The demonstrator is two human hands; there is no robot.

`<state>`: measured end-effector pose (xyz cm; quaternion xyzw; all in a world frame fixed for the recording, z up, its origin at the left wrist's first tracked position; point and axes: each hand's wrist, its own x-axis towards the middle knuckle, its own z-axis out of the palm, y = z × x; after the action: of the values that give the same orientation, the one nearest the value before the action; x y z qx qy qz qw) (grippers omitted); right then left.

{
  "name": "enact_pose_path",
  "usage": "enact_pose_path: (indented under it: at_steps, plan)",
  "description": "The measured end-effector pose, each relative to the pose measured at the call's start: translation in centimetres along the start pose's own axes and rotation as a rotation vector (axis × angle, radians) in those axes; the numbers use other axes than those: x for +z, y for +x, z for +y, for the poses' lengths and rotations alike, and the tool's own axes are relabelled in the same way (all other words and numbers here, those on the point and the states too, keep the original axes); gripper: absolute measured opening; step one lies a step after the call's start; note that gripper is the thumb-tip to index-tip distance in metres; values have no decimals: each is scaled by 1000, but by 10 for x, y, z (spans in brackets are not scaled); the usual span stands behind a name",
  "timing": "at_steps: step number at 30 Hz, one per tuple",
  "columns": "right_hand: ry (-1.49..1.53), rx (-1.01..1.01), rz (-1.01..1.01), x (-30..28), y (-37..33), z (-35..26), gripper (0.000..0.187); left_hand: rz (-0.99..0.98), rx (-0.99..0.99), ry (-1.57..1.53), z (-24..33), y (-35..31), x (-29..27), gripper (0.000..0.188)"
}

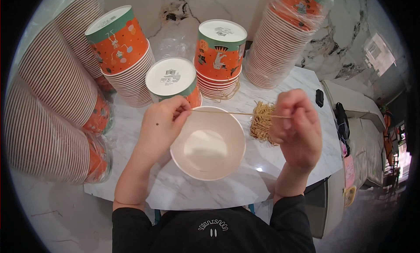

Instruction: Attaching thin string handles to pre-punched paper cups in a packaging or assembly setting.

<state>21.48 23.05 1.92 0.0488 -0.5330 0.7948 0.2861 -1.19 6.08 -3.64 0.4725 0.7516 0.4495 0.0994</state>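
Observation:
A thin tan cord (pixel 232 113) stretches taut between my hands, over the far rim of an open white paper tub (pixel 235 141). My left hand (pixel 159 126) pinches one end between thumb and fingertips, close to the tub's far left rim. Further right, my right hand (pixel 299 130) is closed on the other end. Partly behind that hand lies a tangled heap of tan cords (pixel 261 121) on the table. Beyond my left hand stands an upside-down orange and green tub (pixel 171 78) with a white base facing up.
Behind are upside-down stacks of orange tubs, one at the left (pixel 118 47) and one in the middle (pixel 221 51) with loose cords by its rims. Plastic-wrapped stacks lean at the far left (pixel 57 73) and back right (pixel 280 43). A small black object (pixel 320 98) lies near the marble table's right edge.

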Motion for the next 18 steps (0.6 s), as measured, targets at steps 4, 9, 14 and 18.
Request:
enact_pose_path:
  at_steps: [4,9,14,18]
  plan:
    - [160,-45,-31,6,-6,-4,24,128,24,288,7,-9,-7,10]
    - [201,116,-87,22,-9,19,32,-41,98,171,63,-54,1,24]
    - [217,226,-88,28,-7,28,32,-589,119,-330,70,-55,21,57]
    - [219,170,15,20,-5,25,24,-730,-235,-940,60,-55,22,23]
